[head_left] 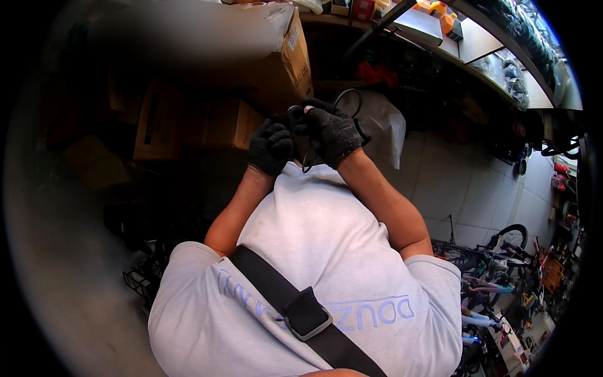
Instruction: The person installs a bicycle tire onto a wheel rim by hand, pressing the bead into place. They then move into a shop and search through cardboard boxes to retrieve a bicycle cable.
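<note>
In front of my chest, both gloved hands are raised close together. My left hand has its fingers curled at the left of a small black round part; what it grips is hidden. My right hand is closed on that part, with a bare fingertip showing at its top. A thin black cable loops up behind my right hand, and another loop hangs below between my hands. A pale plastic sack lies beyond my right hand.
Cardboard boxes are stacked ahead and left, below a larger carton. A shelf with small goods runs along the upper right. Tiled floor stretches to the right, where several bicycles stand.
</note>
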Demonstrator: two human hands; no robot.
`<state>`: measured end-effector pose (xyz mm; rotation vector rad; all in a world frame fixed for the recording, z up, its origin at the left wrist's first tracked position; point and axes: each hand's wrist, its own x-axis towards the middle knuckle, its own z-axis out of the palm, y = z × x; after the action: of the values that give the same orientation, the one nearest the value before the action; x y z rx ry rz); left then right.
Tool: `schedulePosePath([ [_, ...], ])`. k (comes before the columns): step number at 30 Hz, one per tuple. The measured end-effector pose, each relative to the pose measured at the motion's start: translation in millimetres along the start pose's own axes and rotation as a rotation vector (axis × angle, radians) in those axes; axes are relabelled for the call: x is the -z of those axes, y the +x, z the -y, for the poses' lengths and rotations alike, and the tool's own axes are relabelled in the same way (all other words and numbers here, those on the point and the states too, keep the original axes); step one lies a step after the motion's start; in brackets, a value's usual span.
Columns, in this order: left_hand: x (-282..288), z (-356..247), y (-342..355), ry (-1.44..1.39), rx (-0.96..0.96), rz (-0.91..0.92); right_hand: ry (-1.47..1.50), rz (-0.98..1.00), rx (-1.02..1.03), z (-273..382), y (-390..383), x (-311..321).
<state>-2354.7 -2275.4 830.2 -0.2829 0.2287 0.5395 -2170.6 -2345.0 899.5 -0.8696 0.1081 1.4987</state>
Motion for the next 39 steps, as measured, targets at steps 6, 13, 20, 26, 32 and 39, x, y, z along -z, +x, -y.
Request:
schedulePosePath([
  [6,18.8,-10.4,-1.7,0.083,0.026,-0.005,-0.005,-0.008,-0.005,-4.8,2.8,3.1],
  [13,26.2,-13.7,-3.5,0.500,-0.079,-0.339,-0.052,-0.016,-0.023,-4.3,0.3,0.6],
  [20,5.8,-7.5,-9.1,0.797,-0.171,-0.444,-0.181,-0.076,-0.015,-10.2,7.0,1.1],
  [26,-5.1,-4.4,-16.9,0.924,-0.275,-0.367,-0.233,-0.062,0.010,-17.5,13.1,0.3],
  [32,-17.1,-1.8,-28.4,1.050,-0.317,-0.361,-0.216,-0.068,-0.038,-17.3,10.3,-7.6],
  [39,-26.0,1.6,-42.7,1.284,-0.339,-0.328,-0.165,-0.030,-0.048,-25.7,18.6,-6.0],
])
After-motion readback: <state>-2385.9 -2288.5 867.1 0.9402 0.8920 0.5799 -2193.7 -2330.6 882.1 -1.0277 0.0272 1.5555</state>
